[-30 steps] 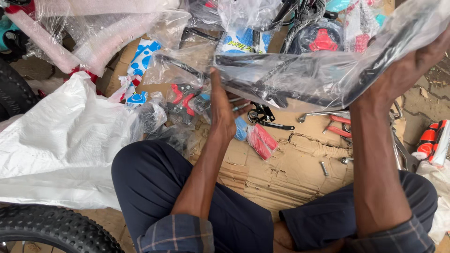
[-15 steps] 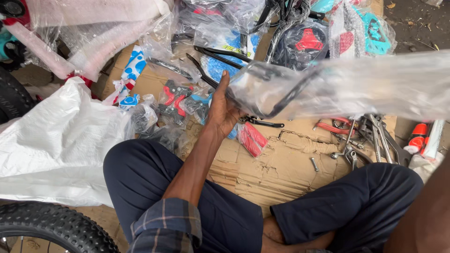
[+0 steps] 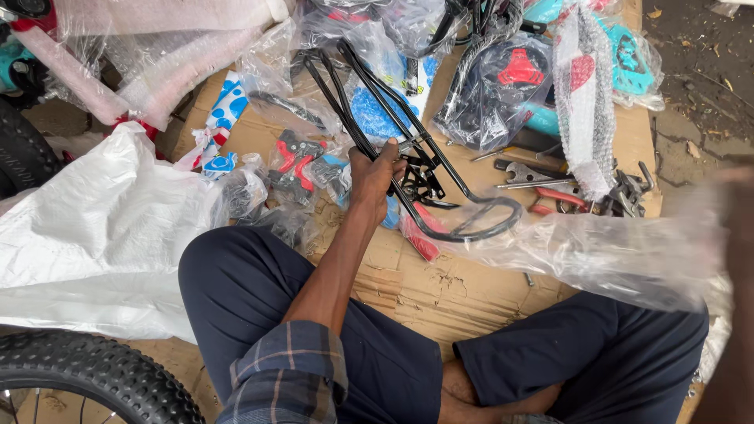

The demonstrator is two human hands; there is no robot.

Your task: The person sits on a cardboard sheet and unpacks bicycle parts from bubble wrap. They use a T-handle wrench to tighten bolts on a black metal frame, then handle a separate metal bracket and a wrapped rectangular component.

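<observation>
My left hand point(image 3: 375, 177) grips the middle of a black metal bicycle carrier rack point(image 3: 481, 232), which slants across the cardboard sheet point(image 3: 440, 290) with its curved end toward me. A clear plastic bag point(image 3: 597, 253) has come off the rack's curved end and trails to the right. My right hand point(image 3: 734, 206) is a blur at the right edge and seems to hold that bag's far end. I sit with crossed legs in dark trousers.
A white sack point(image 3: 94, 235) lies at left with a knobby tyre point(image 3: 86, 378) below it. A spanner point(image 3: 528, 174), red-handled pliers point(image 3: 559, 196) and small wrapped parts point(image 3: 292, 161) lie on the cardboard. Bubble-wrapped bicycle parts point(image 3: 583, 86) and a wrapped frame point(image 3: 118, 47) crowd the back.
The plastic bag has slid off the black rack toward the right. My right arm has swung out to the right edge. My left hand now grips the bare rack.
</observation>
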